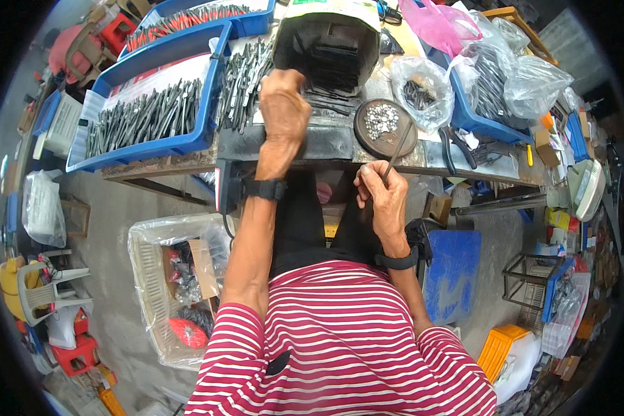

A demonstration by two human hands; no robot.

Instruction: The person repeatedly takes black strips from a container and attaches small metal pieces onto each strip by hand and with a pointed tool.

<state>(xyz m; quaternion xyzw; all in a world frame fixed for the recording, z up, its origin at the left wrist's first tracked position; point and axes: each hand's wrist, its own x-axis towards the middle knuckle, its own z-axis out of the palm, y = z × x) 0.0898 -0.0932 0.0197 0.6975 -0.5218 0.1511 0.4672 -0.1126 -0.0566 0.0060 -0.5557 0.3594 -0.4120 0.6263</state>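
Observation:
My left hand is curled closed over the table's front, at the mouth of an open dark-lined box; whatever its fingers hold is hidden. Beside it, on the left, lies a heap of thin dark metal-looking strips. More dark strips lie at the box's mouth. In front of the table edge, my right hand pinches a thin dark rod that slants upward. Its far end reaches over a round brown dish, where small shiny metal pieces are piled.
A blue tray of dark strips stands at the left, another blue tray behind it. Black-handled pliers, a plastic bag and a blue bin are at the right. A plastic-lined crate stands on the floor.

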